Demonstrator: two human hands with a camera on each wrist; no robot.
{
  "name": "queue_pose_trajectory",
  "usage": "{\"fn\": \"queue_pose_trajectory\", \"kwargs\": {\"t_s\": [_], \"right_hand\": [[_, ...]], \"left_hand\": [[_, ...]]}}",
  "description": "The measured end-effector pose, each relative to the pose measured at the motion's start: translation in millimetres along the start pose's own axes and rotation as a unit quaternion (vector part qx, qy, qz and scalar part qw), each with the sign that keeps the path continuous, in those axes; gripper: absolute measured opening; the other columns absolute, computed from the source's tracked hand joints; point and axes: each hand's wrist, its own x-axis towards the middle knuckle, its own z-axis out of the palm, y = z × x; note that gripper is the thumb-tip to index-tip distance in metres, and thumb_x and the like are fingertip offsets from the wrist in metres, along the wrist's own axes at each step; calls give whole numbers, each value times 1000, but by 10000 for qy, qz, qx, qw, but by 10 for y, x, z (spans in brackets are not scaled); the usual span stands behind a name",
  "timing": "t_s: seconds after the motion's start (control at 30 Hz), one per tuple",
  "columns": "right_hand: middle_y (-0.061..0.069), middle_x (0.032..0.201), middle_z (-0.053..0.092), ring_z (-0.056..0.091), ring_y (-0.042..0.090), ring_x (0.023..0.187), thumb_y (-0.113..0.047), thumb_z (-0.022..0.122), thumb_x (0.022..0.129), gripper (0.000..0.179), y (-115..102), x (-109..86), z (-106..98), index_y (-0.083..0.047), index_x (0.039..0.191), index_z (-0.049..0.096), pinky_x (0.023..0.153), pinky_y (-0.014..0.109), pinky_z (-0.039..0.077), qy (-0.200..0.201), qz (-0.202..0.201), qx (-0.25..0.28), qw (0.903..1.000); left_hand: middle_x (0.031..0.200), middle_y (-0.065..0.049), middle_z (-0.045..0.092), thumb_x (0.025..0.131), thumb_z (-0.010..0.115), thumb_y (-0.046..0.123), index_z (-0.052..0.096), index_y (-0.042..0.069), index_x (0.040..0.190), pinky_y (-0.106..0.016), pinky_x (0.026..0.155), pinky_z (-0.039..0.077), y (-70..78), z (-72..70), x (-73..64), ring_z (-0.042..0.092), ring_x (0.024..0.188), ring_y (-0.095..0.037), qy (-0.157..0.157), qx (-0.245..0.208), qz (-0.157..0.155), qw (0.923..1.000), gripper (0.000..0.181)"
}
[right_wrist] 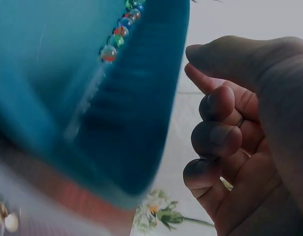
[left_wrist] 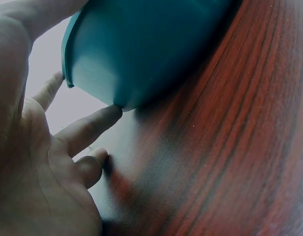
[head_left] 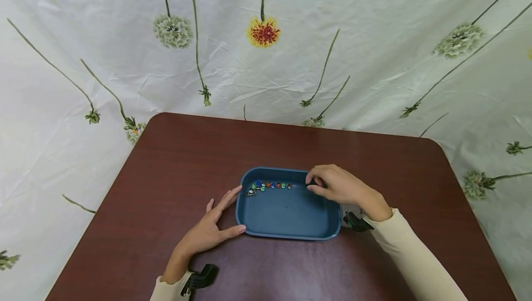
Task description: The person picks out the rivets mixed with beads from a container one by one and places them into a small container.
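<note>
Cloth (head_left: 374, 70): pale, printed with long-stemmed flowers; shows beyond the far edge and both sides of the table (head_left: 133, 236).
Table: reddish-brown, with rounded far corners.
Tray (head_left: 291, 215): blue, shallow, rounded corners; sits on the table between the two hands.
Sleeves (head_left: 411, 250): cream, reaching to both wrists.
Right hand (head_left: 338, 185): over the tray's far right corner; fingers curled in, thumb and forefinger tips close together, with nothing seen between them.
Left hand (head_left: 208, 232): fingers spread and nearly straight, gripping nothing; thumb touches the near left corner of the tray, forefinger its left rim, and another fingertip its outer wall low down.
Wrist bands (head_left: 201, 279): black, one on each arm.
Marbles (head_left: 273, 185): blue, green, orange and clear, lined up inside along the far wall, left of the right hand.
Bits (head_left: 251, 193): shiny, at the left end of the row; too small to identify.
</note>
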Motion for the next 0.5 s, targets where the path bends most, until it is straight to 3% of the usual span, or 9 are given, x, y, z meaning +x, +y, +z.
{"fn": "queue_pose_trajectory", "kwargs": {"t_s": [0.5], "right_hand": [[-9,76,50,41,2,63,-19,67,98,13,-183,326,190,-11,107,71,60,19,37,-239,-309,37,9992]], "left_hand": [[162,-5,34,91,76,32,16,35,161,-74,112,-12,3,-1,6,12,155,-39,-12,5,-36,10000,92]]}}
